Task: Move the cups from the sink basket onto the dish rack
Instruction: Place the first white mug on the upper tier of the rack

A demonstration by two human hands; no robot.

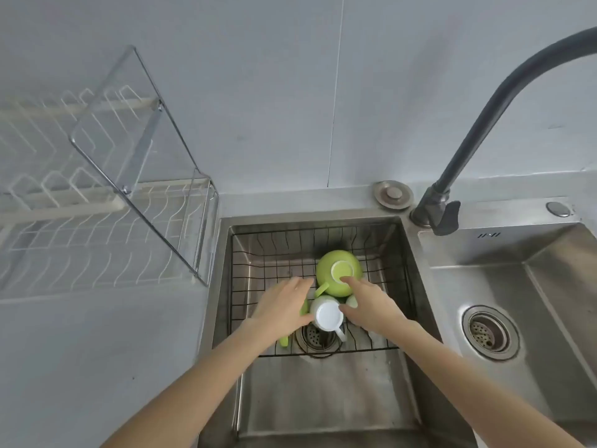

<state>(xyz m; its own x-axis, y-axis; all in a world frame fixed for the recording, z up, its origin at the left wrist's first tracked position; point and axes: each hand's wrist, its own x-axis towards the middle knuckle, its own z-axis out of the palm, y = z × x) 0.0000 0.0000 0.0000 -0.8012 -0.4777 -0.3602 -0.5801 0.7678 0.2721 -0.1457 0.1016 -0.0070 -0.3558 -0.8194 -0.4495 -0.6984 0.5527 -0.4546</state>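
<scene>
Both arms reach down into the left basin of a steel double sink (416, 273), where a black wire sink basket (268, 250) sits with the cups crowded near its front middle. The left hand (284, 307) lies over the left side of an upturned white cup (327, 315), its fingers (302, 282) spread wide and pointing toward the back of the basket; they touch the cup's side but do not look closed around it. The right hand (371, 305) comes in from the other side, fingers loosely parted, its forefinger tip resting on the pale base of a big upturned green cup (339, 271), its thumb against the white cup's rim. A smaller pale green cup (352, 301) peeps out under the right hand, and a bit of yellow-green plastic (284, 341) shows below the left wrist; I can't tell what it is. To the left, on the grey bench (97, 367), stands the white wire dish rack (97, 227) with a clear panel (135, 150) leaning across it. A dark curved tap (484, 118) arches over the sink from the right
</scene>
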